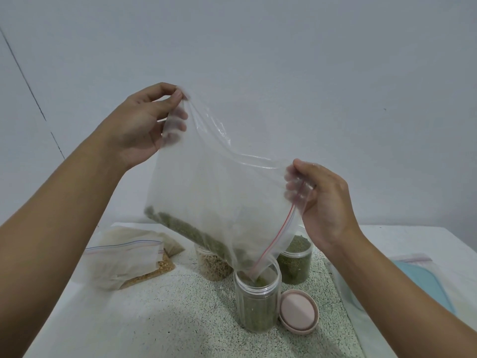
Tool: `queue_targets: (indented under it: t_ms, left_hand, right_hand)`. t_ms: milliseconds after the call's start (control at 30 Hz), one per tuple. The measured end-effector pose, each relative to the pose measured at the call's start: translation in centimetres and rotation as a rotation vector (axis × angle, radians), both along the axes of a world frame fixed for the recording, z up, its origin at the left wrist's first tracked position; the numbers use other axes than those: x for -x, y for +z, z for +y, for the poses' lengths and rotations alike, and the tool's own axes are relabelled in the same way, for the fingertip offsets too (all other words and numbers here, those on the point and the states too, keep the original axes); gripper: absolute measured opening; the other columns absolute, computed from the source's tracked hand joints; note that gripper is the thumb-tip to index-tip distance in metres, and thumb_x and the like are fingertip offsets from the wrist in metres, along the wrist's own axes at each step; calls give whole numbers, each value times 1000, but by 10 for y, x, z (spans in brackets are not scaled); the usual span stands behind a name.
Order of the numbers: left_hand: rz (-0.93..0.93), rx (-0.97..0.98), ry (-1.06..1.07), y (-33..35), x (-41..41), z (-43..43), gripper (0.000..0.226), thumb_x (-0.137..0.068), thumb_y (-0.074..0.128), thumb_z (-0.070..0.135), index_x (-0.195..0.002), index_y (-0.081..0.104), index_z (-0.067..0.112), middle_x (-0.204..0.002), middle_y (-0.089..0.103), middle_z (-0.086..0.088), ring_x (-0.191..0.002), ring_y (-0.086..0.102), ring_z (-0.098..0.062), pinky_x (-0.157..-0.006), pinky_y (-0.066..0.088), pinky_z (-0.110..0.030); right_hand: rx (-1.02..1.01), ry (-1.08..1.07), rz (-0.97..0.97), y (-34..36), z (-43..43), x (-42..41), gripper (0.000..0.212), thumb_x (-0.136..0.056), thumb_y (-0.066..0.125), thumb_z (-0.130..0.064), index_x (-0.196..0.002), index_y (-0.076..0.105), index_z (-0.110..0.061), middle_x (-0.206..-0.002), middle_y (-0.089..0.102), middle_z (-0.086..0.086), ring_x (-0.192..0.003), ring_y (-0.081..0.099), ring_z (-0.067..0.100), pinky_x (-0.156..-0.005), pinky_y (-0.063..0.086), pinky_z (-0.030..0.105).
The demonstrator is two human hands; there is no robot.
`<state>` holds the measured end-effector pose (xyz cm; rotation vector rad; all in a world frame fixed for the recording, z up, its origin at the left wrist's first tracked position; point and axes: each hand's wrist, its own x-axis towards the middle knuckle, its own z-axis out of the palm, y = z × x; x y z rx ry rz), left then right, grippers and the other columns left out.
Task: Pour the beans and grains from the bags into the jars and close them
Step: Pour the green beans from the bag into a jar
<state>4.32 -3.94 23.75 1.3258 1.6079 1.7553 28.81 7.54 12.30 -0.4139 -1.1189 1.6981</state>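
Note:
I hold a clear zip bag tilted above the table, its red-striped mouth dipping into an open clear jar. Green beans lie along the bag's lower edge and slide into the jar, which is partly filled. My left hand pinches the bag's raised bottom corner. My right hand grips the bag's edge near the zip. A pink lid lies on the table right beside the jar.
Behind stand a jar of green beans and a jar of tan grains. Zip bags of yellow and pale grains lie at the left. A flat bag over a blue sheet lies at the right. The speckled mat covers the table.

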Motion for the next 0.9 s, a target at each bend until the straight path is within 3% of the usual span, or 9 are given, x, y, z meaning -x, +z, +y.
queue_targets:
  t_ms: [900]
  left_hand:
    - [47, 36, -35, 5, -16, 4, 14, -102, 59, 28, -93, 70, 24, -79, 62, 1, -67, 59, -16, -64, 41, -29]
  right_hand:
    - [39, -14, 30, -8, 2, -2, 16, -90, 69, -11, -74, 73, -10, -76, 69, 5, -63, 58, 13, -58, 47, 24]
